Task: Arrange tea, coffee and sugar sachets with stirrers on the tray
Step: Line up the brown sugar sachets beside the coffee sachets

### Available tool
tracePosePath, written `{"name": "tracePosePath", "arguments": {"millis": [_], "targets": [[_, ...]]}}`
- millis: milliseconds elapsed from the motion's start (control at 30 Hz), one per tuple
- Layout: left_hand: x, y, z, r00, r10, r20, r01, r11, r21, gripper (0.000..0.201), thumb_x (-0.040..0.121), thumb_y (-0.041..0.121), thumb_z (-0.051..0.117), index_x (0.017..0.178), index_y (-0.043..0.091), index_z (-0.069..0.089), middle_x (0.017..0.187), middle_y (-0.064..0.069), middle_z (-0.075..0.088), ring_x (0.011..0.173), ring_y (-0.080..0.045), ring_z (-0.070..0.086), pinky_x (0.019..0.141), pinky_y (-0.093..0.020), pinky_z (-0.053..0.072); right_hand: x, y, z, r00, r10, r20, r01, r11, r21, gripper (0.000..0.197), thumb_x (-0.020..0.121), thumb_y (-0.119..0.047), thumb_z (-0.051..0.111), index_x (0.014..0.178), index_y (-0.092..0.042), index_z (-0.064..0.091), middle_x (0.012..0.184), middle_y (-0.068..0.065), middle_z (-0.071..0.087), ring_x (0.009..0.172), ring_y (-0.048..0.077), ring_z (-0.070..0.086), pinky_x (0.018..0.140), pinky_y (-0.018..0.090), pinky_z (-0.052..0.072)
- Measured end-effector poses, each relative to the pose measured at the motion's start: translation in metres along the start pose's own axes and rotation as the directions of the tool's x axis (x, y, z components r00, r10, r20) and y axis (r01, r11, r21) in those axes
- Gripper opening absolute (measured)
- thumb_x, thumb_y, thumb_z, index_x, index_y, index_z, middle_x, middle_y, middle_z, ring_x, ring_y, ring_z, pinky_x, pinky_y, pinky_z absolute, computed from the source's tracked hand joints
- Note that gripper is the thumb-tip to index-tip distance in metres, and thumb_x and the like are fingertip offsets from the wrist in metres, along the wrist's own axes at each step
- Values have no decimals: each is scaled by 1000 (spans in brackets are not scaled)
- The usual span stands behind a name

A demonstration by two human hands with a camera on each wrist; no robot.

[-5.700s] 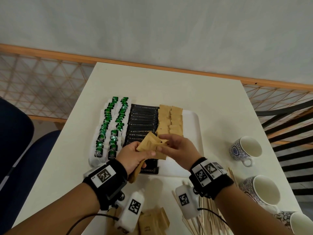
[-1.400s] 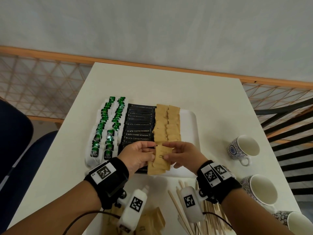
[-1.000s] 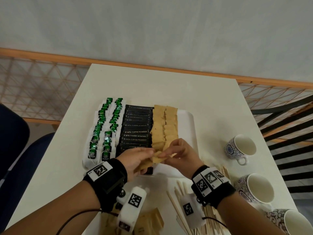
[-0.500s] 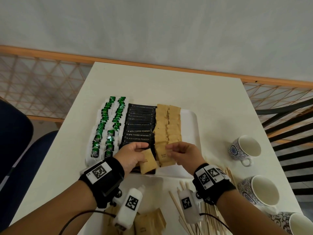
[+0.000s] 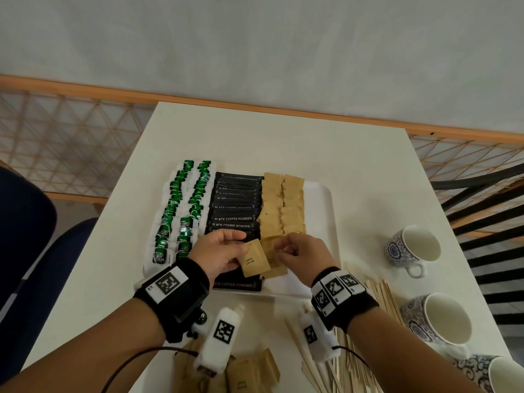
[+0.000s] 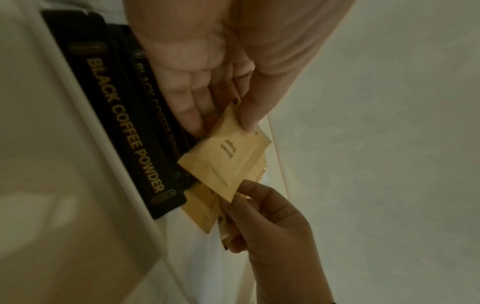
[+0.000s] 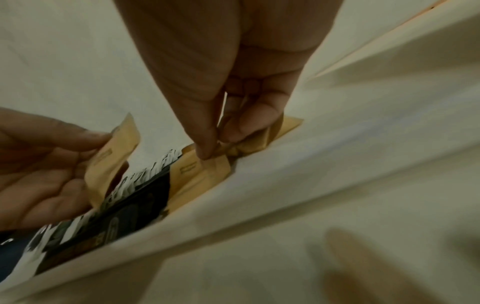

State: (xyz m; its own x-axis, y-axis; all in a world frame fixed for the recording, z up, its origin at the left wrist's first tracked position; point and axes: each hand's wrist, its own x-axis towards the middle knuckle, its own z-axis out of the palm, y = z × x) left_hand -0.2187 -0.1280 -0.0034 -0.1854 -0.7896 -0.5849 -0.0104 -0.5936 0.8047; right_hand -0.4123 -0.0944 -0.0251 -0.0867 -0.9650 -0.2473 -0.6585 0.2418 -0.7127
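A white tray (image 5: 319, 211) holds rows of green tea sachets (image 5: 185, 211), black coffee sachets (image 5: 234, 219) and brown sugar sachets (image 5: 283, 205). My left hand (image 5: 224, 252) pinches one brown sugar sachet (image 5: 255, 259) (image 6: 226, 162) (image 7: 111, 158) above the tray's near end, thumb on top. My right hand (image 5: 300, 253) (image 7: 221, 142) pinches the corner of another sugar sachet (image 7: 202, 176) lying at the near end of the sugar rows. Wooden stirrers (image 5: 348, 361) lie on the table under my right forearm.
Three patterned cups (image 5: 411, 251) (image 5: 439, 319) (image 5: 502, 375) stand at the table's right edge. Loose sugar sachets (image 5: 252, 375) lie near the front edge under my left wrist. A dark chair (image 5: 34, 251) is at the left, a wooden rail (image 5: 255, 106) behind the table.
The hands shared a bunch of sachets one second ago. Now they are apart: the left keeps one sachet, the right has set its sachet down at the row's near end.
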Motion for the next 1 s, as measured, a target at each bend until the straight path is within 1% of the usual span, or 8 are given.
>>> {"name": "tracePosePath", "arguments": {"millis": [200,333,433,500,600,733,867,1000], "targets": [[0,2,14,1000,15,16,-16,1000,13,20,86,-7,60,90,12,62,83,-4,63,76,-16,61,65,-26,53,-13,-12,-10,998,38,57,-52,966,254,11,84,-40,68,93,-33,70,71,-12,65,63,2,57,60,11,46],[-4,5,29,997,11,70,-6,998,-69,11,88,1,62,88,12,62,86,-6,64,83,-18,62,76,-32,55,-18,-9,-13,998,22,52,-36,961,276,9,80,-26,75,84,-33,71,47,-12,42,46,5,36,53,16,36],[-6,7,37,990,-73,122,86,990,-108,8,91,18,61,96,12,60,93,-7,62,84,-22,61,78,-37,57,-23,-7,-25,1000,11,-6,-7,880,475,18,83,-10,71,82,-28,76,58,-4,57,54,7,46,58,17,42],[-7,5,39,984,-91,155,107,990,-96,17,89,7,63,106,8,58,98,-11,60,80,-21,62,66,-31,59,-27,-6,-29,1000,10,17,-17,851,526,32,84,5,62,82,-23,76,69,-10,70,62,3,61,65,15,49],[-8,2,43,978,-78,192,96,991,-89,34,82,-14,61,108,7,55,93,-11,59,77,-20,64,56,-28,58,-33,-1,-29,996,2,86,-39,901,432,37,84,-3,57,87,-34,77,91,-5,74,92,27,67,87,40,55],[-7,0,45,983,-14,182,-11,991,132,38,75,-12,71,99,13,55,82,-6,56,72,-17,63,61,-31,59,-35,3,-34,994,36,102,-83,864,496,19,86,-14,66,96,-26,76,87,-8,73,75,9,64,70,19,53],[1,3,41,976,154,157,-212,848,486,25,79,2,72,89,18,55,74,0,56,62,-11,54,58,-25,53,-24,21,-33,994,113,-3,-99,882,462,26,80,-3,70,94,-25,70,68,-2,57,63,10,54,59,20,46],[5,11,38,947,256,195,-314,603,733,16,81,16,70,84,25,57,77,8,58,69,-7,55,66,-20,48,-14,32,-40,995,70,70,-77,992,104,42,82,-14,62,113,-41,55,69,-8,55,65,7,55,67,29,52]]}}
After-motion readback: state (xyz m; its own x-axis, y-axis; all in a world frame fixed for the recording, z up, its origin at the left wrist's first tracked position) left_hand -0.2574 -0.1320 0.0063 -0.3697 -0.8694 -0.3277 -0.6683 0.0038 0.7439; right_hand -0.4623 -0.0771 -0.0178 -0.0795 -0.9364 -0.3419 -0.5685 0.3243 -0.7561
